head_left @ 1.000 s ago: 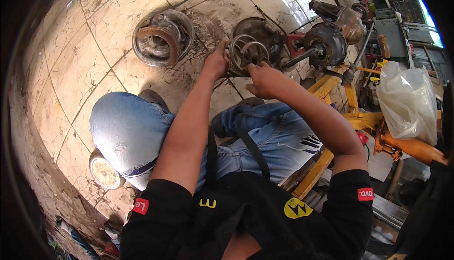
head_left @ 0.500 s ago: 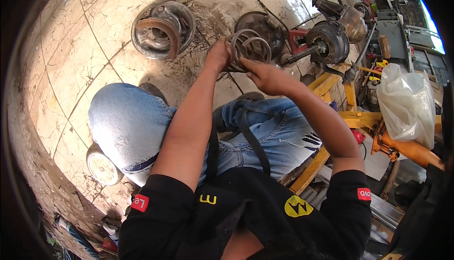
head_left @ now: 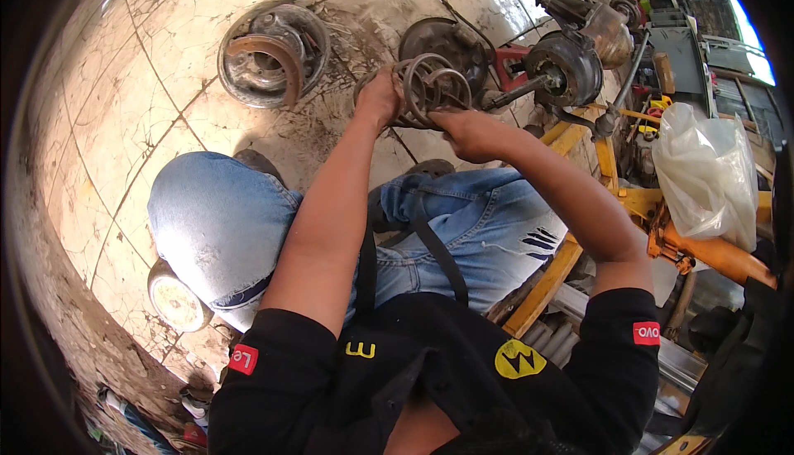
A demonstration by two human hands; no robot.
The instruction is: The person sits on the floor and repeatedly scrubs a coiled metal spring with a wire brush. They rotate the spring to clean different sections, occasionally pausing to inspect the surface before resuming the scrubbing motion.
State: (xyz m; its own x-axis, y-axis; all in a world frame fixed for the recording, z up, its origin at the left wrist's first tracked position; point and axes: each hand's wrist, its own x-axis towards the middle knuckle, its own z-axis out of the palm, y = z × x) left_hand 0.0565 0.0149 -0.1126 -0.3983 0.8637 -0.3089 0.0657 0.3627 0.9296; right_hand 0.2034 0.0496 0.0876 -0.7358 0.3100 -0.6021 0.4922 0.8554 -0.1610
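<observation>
Head view, looking down over a person crouched on a stained, tiled floor [head_left: 124, 107], knees in faded blue jeans [head_left: 223, 223] and a black shirt [head_left: 430, 380] filling the lower frame. To the right stands a yellow frame [head_left: 571, 248], with a clear plastic bag [head_left: 707, 170] lying on it. Ahead of the knees an axle assembly [head_left: 566, 66] lies with its shaft running from upper right down toward the hands. On the floor to the left sits a rusty brake drum [head_left: 273, 54], open side up, well apart from the hands. A round backing plate [head_left: 442, 41] stands just behind the hands.

Between the two hands is a coil spring [head_left: 430, 91], dark, greasy and rusted, its rings seen nearly end-on. Its long axis points away from the person and slightly right, toward the axle shaft. The left hand [head_left: 379, 95] is clamped around the spring's left side; the right hand [head_left: 467, 132] grips its lower right edge, fingers curled under. Both hands are close together, held above the floor. A small round tin [head_left: 175, 298] rests by the left knee.
</observation>
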